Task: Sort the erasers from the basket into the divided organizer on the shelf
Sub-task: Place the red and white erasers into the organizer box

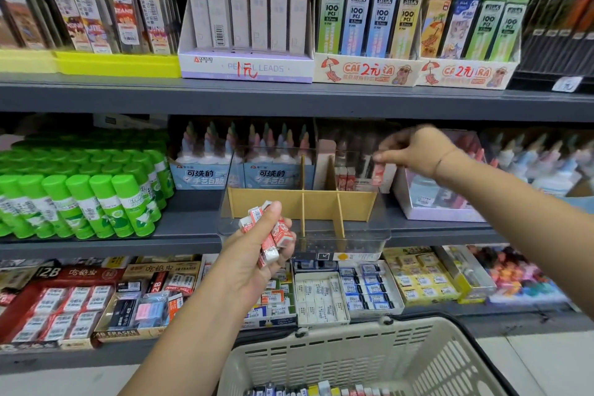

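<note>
The left hand [254, 254], raised before the shelf edge [180, 243], grips several red-white erasers [273, 235]. The right hand [418, 151], arm outstretched, pinches one eraser [379, 172] at the divided organizer's [289, 202] rear right compartment.

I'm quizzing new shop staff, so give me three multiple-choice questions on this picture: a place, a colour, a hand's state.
1. The right hand holds its eraser at which part of the organizer? A front left B rear right C front middle
2. The glue sticks are? A blue B yellow C green
3. The left hand is? A gripping several erasers B open, empty C a bare fist
Answers: B, it hangs by the rear right compartment; C, green tubes and caps; A, fingers curl round a red-and-white bunch.
</note>
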### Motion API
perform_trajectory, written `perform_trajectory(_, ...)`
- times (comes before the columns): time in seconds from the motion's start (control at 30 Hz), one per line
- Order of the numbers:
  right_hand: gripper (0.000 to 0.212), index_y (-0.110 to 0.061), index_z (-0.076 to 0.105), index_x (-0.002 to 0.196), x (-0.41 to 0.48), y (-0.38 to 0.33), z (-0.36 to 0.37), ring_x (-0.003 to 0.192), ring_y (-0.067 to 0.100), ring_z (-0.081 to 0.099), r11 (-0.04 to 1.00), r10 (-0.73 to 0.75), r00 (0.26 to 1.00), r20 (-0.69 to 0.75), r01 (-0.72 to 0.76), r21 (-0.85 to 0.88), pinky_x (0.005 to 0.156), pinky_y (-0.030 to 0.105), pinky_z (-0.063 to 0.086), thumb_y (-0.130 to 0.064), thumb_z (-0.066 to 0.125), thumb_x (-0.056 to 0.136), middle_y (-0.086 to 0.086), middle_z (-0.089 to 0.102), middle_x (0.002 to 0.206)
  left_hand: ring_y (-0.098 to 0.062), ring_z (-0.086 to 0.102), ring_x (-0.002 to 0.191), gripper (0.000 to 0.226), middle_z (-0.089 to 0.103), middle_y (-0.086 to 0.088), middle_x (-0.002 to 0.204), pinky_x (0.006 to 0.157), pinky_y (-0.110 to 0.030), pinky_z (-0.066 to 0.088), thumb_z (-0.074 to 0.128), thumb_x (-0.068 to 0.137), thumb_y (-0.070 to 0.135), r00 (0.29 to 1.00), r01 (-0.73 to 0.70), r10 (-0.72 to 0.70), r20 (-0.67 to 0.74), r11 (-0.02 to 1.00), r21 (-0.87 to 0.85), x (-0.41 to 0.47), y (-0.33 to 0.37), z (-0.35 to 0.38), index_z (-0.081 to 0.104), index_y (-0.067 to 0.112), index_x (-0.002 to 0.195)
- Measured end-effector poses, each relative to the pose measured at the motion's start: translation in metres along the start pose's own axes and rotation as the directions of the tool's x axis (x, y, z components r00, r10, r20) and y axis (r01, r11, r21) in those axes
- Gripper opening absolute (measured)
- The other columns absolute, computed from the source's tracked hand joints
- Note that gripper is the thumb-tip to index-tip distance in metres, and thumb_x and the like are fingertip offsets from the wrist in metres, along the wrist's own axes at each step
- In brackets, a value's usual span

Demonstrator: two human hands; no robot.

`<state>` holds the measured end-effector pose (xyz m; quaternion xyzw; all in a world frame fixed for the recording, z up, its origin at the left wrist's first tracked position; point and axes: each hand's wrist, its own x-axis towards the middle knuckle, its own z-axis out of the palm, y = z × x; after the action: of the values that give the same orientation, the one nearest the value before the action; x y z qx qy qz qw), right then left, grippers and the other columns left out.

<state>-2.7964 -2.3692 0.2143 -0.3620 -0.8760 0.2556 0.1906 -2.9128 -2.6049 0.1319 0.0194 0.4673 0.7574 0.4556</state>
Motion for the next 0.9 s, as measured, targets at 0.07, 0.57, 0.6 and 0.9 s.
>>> perform_trajectory(0.07, 0.031, -0.007, 0.067, 0.109, 0.017, 0.005, -0.003, 0.092, 0.022, 0.059, 0.966, -0.011, 1.000, 0.002, 0.011, -0.260, 0.077, 0.018, 0.042, -0.025, 0.070, 0.084, 0.008, 0.067, 0.106, -0.012, 0.063, 0.053, 0.037, 0.069, -0.007, 0.070, 0.045, -0.020, 0.054, 0.076, 0.062, 0.029, 1.000, 0.006, -0.006, 0.001, 1.000, 0.007, 0.001, -0.001, 0.001, 0.067, 0.004, 0.087)
perform_trajectory(0.57, 0.024, -0.015, 0.065, 0.113, 0.063, 0.018, 0.047, 0.105, 0.031, 0.058, 0.755, -0.053, 0.995, 0.089, 0.099, -0.648, 0.083, 0.029, 0.042, -0.020, 0.060, 0.090, 0.011, 0.063, 0.113, -0.014, 0.065, 0.053, 0.042, 0.069, -0.008, 0.071, 0.045, -0.021, 0.054, 0.075, 0.064, 0.027, 1.000, 0.004, -0.004, 0.004, 1.000, 0.011, 0.004, 0.001, 0.000, 0.064, 0.003, 0.097)
perform_trajectory(0.6, 0.022, -0.017, 0.065, 0.111, 0.063, 0.019, 0.050, 0.103, 0.031, 0.058, 0.748, -0.065, 0.995, 0.078, 0.100, -0.656, 0.082, 0.030, 0.043, -0.020, 0.060, 0.090, 0.010, 0.064, 0.111, -0.014, 0.065, 0.053, 0.043, 0.069, -0.008, 0.071, 0.045, -0.021, 0.054, 0.075, 0.064, 0.027, 1.000, 0.005, -0.005, 0.002, 1.000, 0.008, 0.005, 0.000, 0.000, 0.064, 0.003, 0.097)
perform_trajectory(0.9, 0.010, -0.018, 0.067, 0.096, 0.075, 0.031, 0.074, 0.069, 0.023, 0.051, 0.600, -0.092, 0.996, 0.010, 0.064, -0.797, 0.064, 0.028, 0.040, -0.019, 0.059, 0.090, 0.001, 0.053, 0.074, -0.015, 0.066, 0.056, 0.040, 0.070, -0.008, 0.074, 0.047, -0.022, 0.055, 0.076, 0.063, 0.027, 1.000, 0.005, -0.005, 0.007, 1.000, 0.009, 0.005, 0.002, 0.000, 0.065, 0.006, 0.095)
